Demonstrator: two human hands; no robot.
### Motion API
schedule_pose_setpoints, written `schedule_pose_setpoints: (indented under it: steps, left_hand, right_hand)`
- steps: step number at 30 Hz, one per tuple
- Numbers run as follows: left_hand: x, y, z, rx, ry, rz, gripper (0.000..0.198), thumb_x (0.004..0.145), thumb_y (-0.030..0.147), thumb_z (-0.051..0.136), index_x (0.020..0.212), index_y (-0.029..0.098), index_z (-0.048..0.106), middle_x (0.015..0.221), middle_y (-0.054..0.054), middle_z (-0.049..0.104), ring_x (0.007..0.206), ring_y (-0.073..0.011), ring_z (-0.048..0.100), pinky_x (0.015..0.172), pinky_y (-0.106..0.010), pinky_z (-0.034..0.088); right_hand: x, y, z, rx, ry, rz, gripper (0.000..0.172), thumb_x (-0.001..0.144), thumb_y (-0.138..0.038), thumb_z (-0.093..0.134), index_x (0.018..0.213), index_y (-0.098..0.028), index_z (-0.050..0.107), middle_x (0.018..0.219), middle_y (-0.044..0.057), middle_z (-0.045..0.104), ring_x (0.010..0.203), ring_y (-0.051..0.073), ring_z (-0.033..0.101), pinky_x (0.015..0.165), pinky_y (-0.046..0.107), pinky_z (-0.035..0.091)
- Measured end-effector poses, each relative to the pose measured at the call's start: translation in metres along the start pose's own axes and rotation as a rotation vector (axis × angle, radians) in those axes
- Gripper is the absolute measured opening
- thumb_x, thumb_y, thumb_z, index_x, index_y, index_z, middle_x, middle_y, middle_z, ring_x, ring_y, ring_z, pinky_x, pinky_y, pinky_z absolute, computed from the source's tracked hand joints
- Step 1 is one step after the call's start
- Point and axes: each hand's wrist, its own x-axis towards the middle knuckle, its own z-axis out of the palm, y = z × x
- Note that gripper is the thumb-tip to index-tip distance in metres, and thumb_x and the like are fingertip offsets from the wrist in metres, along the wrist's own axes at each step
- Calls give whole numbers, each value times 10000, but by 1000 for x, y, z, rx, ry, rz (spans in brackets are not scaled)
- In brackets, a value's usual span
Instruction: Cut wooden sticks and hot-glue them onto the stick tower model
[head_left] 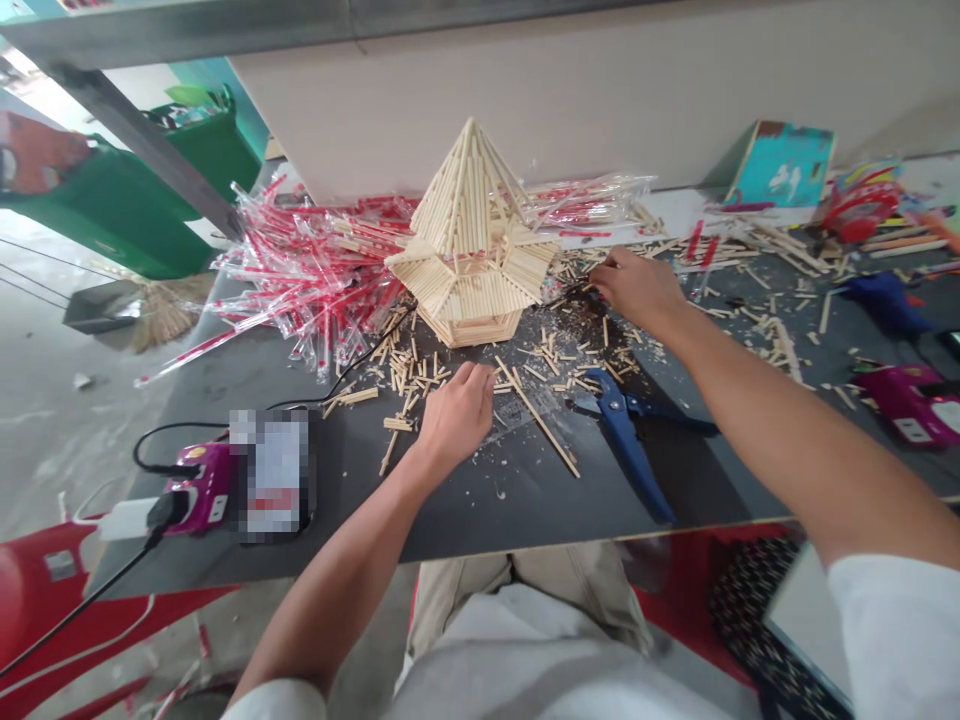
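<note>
**Q:** What stands at the centre of the head view?
**A:** A tiered, many-sided pagoda model [471, 240] built of wooden sticks, upright on the dark counter [480, 520].

**Q:** Where is the left hand [457, 415]?
**A:** In front of the model and near it, with the fingers curled downward. Whether it grips anything cannot be told. A long stick [544, 425] lies just beside it.

**Q:** And the right hand [637, 290]?
**A:** Just right of the model, fingers bunched closed over scattered stick offcuts [592, 345]. Anything pinched there is too small to tell.

**Q:** What surrounds the model?
**A:** Behind and to its left, a heap of red-and-clear wrapped packets [315, 270]. In front and to its right, blue-handled cutters [626, 440]. In front and to its left, a magenta device [199, 490] with a cable.
</note>
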Motion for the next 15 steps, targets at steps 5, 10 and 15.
schedule_pose_setpoints:
  steps: [5,10,15]
  left_hand:
    - [-2,3,-1,-33,-1,24,291,1086,326,366,1144,212,626,1049,-71,708,907,-196,701,687,-286,482]
    - [3,18,-22,-154,28,158,247,1053,355,493,1211,207,611,1000,-54,730,806,-154,694,691,-273,493]
    - [28,40,-62,-118,110,259,470,996,409,624,1406,229,480,974,-27,733,803,-154,717,648,-257,499]
  right_hand:
    - [-14,-14,-14,189,135,-1,261,939,-303,582,1069,-156,753,1151,149,671,916,241,614,818,375,448]
    - [-40,-51,-51,704,193,114,207,830,-390,752,945,-218,747,850,40,718,708,189,633,710,364,525]
    - [-58,-92,-101,1152,20,30,242,749,-423,850,890,-253,751,834,14,717,726,173,645,654,334,539]
